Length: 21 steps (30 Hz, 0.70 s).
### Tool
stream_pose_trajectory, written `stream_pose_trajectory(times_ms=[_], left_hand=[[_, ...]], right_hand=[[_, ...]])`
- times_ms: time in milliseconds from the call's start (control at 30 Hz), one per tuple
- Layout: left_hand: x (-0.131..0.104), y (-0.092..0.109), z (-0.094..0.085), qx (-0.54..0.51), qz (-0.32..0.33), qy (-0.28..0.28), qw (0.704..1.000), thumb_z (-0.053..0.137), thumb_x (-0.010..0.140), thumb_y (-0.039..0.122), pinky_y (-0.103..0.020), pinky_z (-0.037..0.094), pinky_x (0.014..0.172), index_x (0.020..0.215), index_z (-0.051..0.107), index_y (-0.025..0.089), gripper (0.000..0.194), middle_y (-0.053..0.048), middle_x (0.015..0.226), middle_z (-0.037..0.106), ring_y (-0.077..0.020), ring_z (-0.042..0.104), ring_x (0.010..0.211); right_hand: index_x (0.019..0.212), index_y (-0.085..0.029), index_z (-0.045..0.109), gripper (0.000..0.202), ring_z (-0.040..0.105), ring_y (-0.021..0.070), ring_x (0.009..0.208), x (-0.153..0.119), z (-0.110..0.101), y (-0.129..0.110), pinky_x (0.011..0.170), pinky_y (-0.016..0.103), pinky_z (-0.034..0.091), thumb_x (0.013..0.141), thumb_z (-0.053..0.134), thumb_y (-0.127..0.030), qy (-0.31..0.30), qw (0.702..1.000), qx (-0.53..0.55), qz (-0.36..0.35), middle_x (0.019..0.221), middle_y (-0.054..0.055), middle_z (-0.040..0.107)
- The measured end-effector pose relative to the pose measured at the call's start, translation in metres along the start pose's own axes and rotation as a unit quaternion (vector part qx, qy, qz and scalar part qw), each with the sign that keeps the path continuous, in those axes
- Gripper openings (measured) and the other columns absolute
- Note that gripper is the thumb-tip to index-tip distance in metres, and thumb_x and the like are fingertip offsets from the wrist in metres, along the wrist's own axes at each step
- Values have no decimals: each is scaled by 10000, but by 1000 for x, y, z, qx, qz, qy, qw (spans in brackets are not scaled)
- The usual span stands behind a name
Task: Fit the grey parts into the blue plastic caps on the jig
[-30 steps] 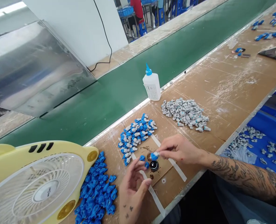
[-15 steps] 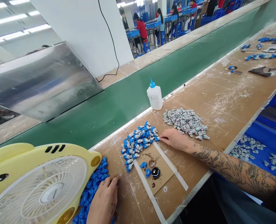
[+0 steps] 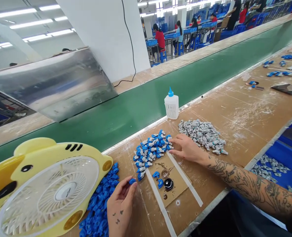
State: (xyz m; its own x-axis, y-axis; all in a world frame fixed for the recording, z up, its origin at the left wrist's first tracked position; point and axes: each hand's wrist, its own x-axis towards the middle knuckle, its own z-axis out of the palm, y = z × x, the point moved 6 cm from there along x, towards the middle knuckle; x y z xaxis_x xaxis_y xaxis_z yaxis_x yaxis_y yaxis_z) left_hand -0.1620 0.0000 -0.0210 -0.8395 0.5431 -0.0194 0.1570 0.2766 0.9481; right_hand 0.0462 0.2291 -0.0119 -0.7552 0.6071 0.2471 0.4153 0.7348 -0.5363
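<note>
Left hand, lower centre of the frame: palm turned up, thumb and forefinger closed on one blue piece, which sits at the fingertips. Pile of blue pieces lies just to the left of this hand, between it and the yellow fan at lower left.

Right hand, right of centre: reaches in from the right edge, palm down, thumb and forefinger apart. Fingertips are at the right edge of the pile of blue-and-gray pieces; actual contact cannot be told. Pile of gray pieces lies just above this hand.

Tabletop, centre: cardboard sheet below the blue-and-gray pile, with a light tape strip along its left side and another tape strip along its right. On the sheet: a glossy black round spot, with two loose blue pieces to the left of it.

White bottle with blue nozzle stands upright above the piles, near the green belt. Blue bin, lower right, holds more gray pieces. Several people sit at upper right of centre.
</note>
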Motion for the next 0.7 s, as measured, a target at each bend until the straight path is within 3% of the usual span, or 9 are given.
stream_pose_trajectory(times_ms=[100, 167, 300, 500, 700], left_hand=[[4, 11, 21, -46, 15, 93, 995, 753, 666, 484, -323, 564, 731, 880, 719, 176, 377, -61, 846, 745, -215, 701, 789], [15, 17, 43, -50, 37, 101, 993, 700, 692, 500, -316, 551, 720, 887, 691, 179, 376, -50, 835, 728, -202, 688, 771], [42, 19, 73, -21, 74, 100, 992, 638, 720, 505, -332, 528, 705, 824, 669, 190, 334, -41, 775, 698, -207, 660, 729], [59, 26, 93, 55, 134, 114, 983, 597, 756, 425, -416, 495, 860, 836, 635, 218, 225, -56, 850, 676, -252, 629, 855], [72, 39, 112, 149, 192, 87, 966, 563, 840, 331, -445, 472, 945, 898, 634, 227, 139, -86, 953, 680, -280, 618, 994]], right_hand=[[1501, -180, 470, 1014, 411, 417, 1380, 12, 14, -13, 1131, 574, 357, 684, 806, -679, -21, 998, -51, -25, 1483, 237, 464], [1562, -180, 372, 1178, 288, 465, 1455, 23, 29, -19, 1156, 619, 297, 617, 823, -721, -64, 995, -79, -11, 1580, 262, 321], [1573, -153, 343, 1203, 264, 492, 1462, 39, 48, -29, 1161, 649, 257, 619, 836, -694, -103, 989, -105, -6, 1585, 280, 306], [1546, -178, 377, 1138, 318, 461, 1431, 44, 54, -35, 1142, 626, 277, 641, 780, -737, -61, 991, -107, -48, 1533, 246, 399], [1514, -161, 417, 1061, 393, 441, 1368, 63, 58, -34, 1100, 591, 335, 665, 795, -672, -26, 992, -110, -51, 1481, 252, 442]])
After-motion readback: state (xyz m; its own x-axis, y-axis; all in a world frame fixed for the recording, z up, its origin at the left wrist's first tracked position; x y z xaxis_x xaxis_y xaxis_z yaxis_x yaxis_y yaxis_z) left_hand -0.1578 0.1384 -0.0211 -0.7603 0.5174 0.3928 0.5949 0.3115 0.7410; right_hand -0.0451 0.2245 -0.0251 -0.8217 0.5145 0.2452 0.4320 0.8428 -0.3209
